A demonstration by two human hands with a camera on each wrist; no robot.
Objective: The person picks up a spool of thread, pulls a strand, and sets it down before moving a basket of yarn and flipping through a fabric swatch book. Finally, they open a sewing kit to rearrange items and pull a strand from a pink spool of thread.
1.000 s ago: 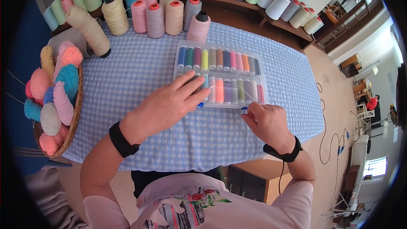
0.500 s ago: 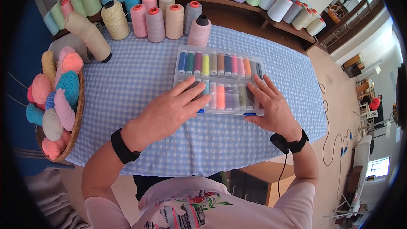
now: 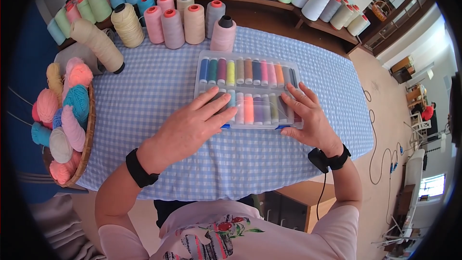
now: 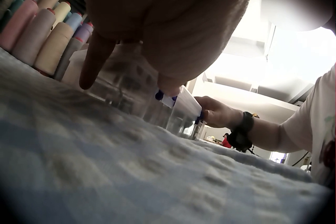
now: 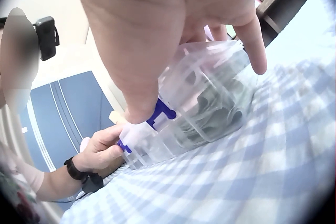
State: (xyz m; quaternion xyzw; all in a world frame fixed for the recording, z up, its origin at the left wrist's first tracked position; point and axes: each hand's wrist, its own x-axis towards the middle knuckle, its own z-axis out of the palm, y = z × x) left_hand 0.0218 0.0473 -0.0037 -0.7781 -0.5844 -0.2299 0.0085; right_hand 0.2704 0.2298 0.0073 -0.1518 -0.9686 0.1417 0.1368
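A clear plastic case (image 3: 246,86) lies on the checked cloth, with two rows of colourful thread spools (image 3: 248,109) showing through its lid. My left hand (image 3: 185,120) rests on the case's front left corner, fingers spread over the lid. At the front right corner my right hand (image 3: 313,123) lies with its fingers extended on the lid and its thumb along the front edge. In the right wrist view that thumb is right at a blue latch (image 5: 161,115). A second blue latch (image 5: 124,147) is close to the left hand's fingers. The hands hide some spools.
A basket (image 3: 85,147) of yarn balls stands at the left. Behind the case is a pink thread cone (image 3: 224,36), with more cones (image 3: 194,24) farther back. A beige cone (image 3: 97,45) leans at the far left. Shelves (image 3: 269,12) of cones line the back.
My right hand was curled at the front right latch a second ago; its fingers have since straightened and moved onto the lid. The left hand has stayed on the lid.
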